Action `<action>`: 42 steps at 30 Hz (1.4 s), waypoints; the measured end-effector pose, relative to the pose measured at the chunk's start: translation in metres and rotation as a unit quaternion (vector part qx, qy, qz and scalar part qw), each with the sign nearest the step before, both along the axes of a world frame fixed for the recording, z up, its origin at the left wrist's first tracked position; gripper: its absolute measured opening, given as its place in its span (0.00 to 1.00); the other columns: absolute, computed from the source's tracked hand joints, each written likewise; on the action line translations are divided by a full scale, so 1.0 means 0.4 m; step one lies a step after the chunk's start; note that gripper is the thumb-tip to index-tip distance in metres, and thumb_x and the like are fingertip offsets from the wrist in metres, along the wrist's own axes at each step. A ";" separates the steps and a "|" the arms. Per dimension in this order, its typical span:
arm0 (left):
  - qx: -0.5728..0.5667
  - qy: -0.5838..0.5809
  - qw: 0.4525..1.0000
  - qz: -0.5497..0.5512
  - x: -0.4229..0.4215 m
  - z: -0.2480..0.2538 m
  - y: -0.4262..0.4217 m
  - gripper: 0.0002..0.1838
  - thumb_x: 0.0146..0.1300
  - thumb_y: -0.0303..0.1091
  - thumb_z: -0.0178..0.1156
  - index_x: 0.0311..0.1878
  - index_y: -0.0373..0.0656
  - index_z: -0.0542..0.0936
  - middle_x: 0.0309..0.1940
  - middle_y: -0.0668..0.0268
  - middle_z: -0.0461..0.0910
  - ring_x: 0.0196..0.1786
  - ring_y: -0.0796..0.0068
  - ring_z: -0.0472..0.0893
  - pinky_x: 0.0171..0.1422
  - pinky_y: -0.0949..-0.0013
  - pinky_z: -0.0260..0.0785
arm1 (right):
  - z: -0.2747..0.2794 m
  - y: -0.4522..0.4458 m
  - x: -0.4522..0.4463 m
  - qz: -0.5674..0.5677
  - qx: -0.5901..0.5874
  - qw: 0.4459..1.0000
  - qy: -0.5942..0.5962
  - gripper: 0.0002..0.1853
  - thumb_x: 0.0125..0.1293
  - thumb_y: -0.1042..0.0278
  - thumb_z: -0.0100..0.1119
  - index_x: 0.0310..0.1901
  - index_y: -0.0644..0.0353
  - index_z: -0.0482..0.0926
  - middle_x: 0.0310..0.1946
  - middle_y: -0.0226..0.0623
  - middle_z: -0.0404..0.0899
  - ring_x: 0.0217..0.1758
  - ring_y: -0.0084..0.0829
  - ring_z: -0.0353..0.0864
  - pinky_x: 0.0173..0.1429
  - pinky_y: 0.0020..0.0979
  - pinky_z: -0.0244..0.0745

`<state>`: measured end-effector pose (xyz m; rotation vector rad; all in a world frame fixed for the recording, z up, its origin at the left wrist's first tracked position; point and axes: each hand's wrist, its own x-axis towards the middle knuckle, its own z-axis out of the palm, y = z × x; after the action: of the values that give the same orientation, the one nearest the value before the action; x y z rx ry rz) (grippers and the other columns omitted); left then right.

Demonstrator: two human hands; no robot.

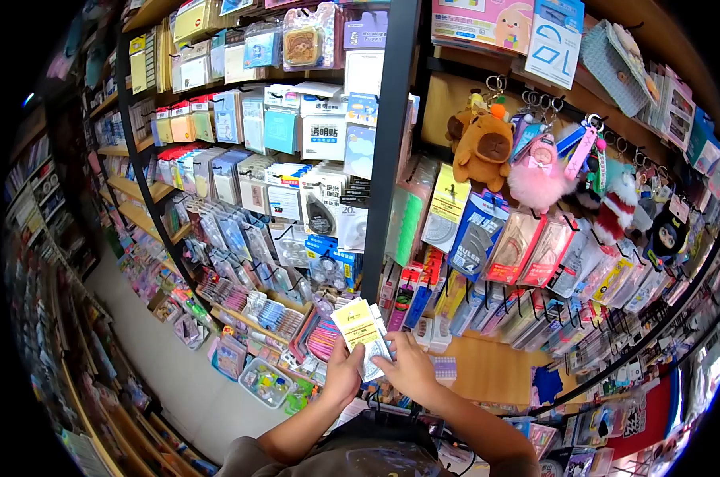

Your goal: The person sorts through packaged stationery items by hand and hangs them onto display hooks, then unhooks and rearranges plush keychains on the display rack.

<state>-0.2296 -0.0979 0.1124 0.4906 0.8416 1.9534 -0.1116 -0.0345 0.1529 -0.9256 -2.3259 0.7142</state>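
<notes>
In front of my body I hold a small stack of flat packets with a yellow top and a clear lower part showing a round ruler-like shape. My left hand grips the lower left side, its thumb lying on the front. On the right edge, my right hand has its thumb and fingers closed on the packets. White edges of more packets show behind the front one. A similar yellow-topped packet hangs on the rack ahead.
A dark upright post divides two hook racks. Plush keychains and ruler packs hang at the right. Stationery packs fill the left rack. A clear plastic bin stands low beside the aisle floor. A wooden shelf lies at the right.
</notes>
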 end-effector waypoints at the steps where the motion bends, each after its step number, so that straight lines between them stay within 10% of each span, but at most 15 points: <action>1: -0.002 0.018 1.000 0.011 0.006 0.004 0.002 0.15 0.65 0.22 0.47 0.54 0.37 0.64 0.49 0.61 0.72 0.50 0.74 0.73 0.55 0.69 0.66 | -0.002 -0.006 -0.001 -0.013 0.001 1.000 0.004 0.24 0.51 0.60 0.66 0.47 0.60 0.69 0.34 0.41 0.72 0.35 0.41 0.76 0.38 0.39 0.71; 11: -0.012 -0.059 0.998 0.001 0.029 0.003 -0.007 0.13 0.69 0.29 0.44 0.54 0.37 0.67 0.48 0.62 0.73 0.49 0.74 0.74 0.55 0.70 0.66 | -0.061 0.024 0.021 0.041 -0.156 0.985 0.068 0.18 0.54 0.77 0.64 0.42 0.62 0.66 0.26 0.32 0.74 0.27 0.20 0.74 0.30 0.23 0.67; 20: -0.048 -0.068 0.996 -0.019 0.022 0.003 -0.027 0.11 0.68 0.29 0.46 0.52 0.41 0.69 0.45 0.64 0.76 0.44 0.75 0.78 0.46 0.68 0.75 | -0.098 0.043 0.042 0.110 -0.350 0.900 0.235 0.11 0.58 0.83 0.56 0.39 0.65 0.65 0.34 0.36 0.76 0.36 0.21 0.76 0.37 0.23 0.71; 42: -0.095 -0.034 0.994 -0.028 0.021 -0.007 -0.062 0.13 0.61 0.19 0.50 0.49 0.40 0.70 0.42 0.63 0.78 0.40 0.70 0.80 0.39 0.64 0.81 | 0.233 0.209 0.061 -0.038 -0.173 0.907 0.381 0.10 0.60 0.79 0.54 0.42 0.62 0.66 0.34 0.35 0.79 0.36 0.21 0.78 0.35 0.21 0.72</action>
<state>-0.2213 -0.1227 0.1096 0.3292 0.9488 1.8067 -0.0873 0.0491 0.2461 -0.6921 -1.4904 1.2219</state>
